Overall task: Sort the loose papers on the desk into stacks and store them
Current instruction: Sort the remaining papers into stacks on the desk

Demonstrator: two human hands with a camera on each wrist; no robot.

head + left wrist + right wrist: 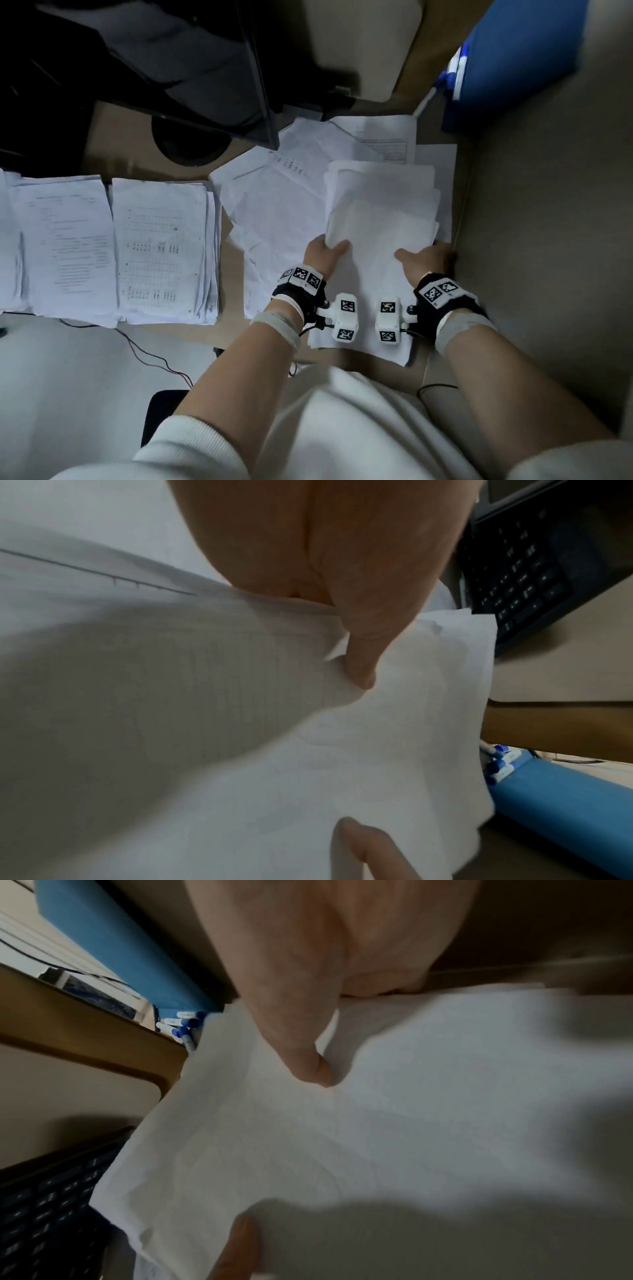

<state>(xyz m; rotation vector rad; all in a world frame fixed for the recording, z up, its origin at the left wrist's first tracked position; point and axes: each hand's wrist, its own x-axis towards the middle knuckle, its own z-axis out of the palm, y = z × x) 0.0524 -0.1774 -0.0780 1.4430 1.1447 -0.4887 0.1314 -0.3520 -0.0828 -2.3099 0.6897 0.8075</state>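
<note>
Head view first: both hands hold one bundle of blank white sheets [376,219] by its near side edges, lifted a little over the loose white papers [274,205] strewn on the brown desk [130,137]. The left hand [320,255] has its thumb on top and its fingers hidden beneath; the right hand [424,258] mirrors it, thumb laid across the top sheet. Gripping from both sides likely keeps the uneven sheets together so they can be squared. Two tidy stacks of printed pages [113,250] lie well to the left, apparently already sorted. A blue file box [513,58] stands at the far right, perhaps for storage.

Left wrist view: the left thumb [359,656] presses down into the paper, denting it, pinching the bundle against fingers under it; a black keyboard [520,574] sits beyond.

Right wrist view: the right thumb [308,1053] likewise bites into the top sheet, and blue-capped markers [179,1026] lie beside the box.
</note>
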